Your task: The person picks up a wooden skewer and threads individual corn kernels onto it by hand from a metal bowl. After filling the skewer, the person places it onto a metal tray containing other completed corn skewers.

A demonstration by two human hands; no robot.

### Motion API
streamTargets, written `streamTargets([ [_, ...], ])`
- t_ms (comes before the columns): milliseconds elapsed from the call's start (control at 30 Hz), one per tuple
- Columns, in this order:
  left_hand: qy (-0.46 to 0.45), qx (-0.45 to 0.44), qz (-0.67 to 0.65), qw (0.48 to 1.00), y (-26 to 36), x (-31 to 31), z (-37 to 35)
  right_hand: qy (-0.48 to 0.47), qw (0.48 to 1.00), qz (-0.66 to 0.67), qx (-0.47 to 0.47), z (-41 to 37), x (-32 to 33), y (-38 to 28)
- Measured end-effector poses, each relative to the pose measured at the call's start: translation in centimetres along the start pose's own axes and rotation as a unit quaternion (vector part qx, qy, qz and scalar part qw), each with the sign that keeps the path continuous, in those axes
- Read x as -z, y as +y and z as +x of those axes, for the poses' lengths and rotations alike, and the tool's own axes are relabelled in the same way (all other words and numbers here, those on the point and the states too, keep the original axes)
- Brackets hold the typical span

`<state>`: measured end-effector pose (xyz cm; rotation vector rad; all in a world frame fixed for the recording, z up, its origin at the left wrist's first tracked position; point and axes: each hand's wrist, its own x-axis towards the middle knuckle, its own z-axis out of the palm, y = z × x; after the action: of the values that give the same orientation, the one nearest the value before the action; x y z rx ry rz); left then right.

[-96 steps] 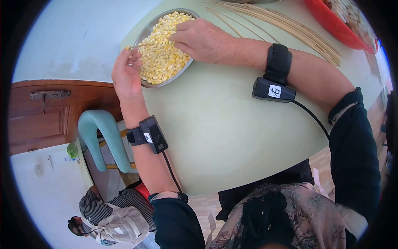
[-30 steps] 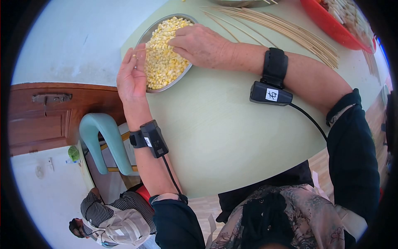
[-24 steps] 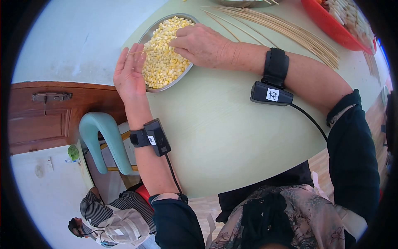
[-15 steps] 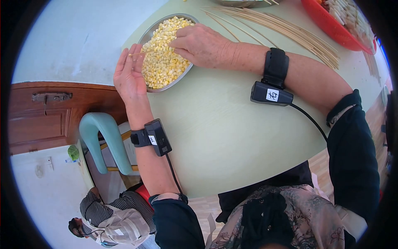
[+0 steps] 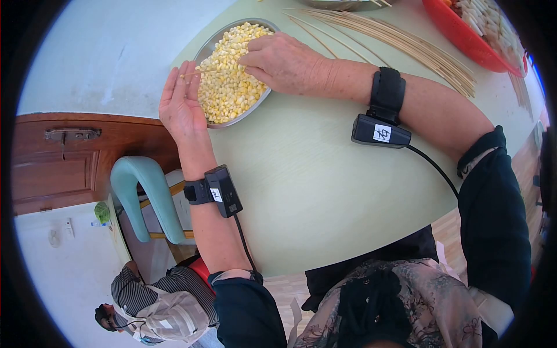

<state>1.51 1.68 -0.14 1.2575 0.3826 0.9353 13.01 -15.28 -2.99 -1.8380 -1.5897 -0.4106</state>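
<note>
Over the near-left rim of a metal bowl [image 5: 259, 103], my left hand [image 5: 184, 110] is turned palm up with its fingers long and close together. A thin bamboo skewer [image 5: 200, 73] rests across those fingers and points toward my right hand. Loose yellow and white corn kernels [image 5: 229, 93] fill the bowl. My right hand [image 5: 284, 62] reaches in from the right, thumb and fingertips pinched just above the kernels. What sits in that pinch is hidden behind the fingers.
Many bamboo skewers [image 5: 406, 43] lie on the pale green table [image 5: 325, 174] beyond my right forearm. A red basin [image 5: 464, 43] with pale food stands at the far right, near another metal bowl [image 5: 342, 4]. Lower left are a teal-backed chair [image 5: 136, 174] and another person [image 5: 168, 301].
Both hands stay almost where they were, with only a tiny shift of the left forearm. The skewer keeps its place across the left fingers.
</note>
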Motion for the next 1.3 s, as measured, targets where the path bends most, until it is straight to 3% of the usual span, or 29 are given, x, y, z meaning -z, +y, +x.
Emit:
streamTargets([
  [1300, 0.019, -0.031, 0.023, 0.999, -0.23, -0.22, -0.23, -0.013, 1.0, -0.011, -0.003, 0.03, -0.1, 0.09],
])
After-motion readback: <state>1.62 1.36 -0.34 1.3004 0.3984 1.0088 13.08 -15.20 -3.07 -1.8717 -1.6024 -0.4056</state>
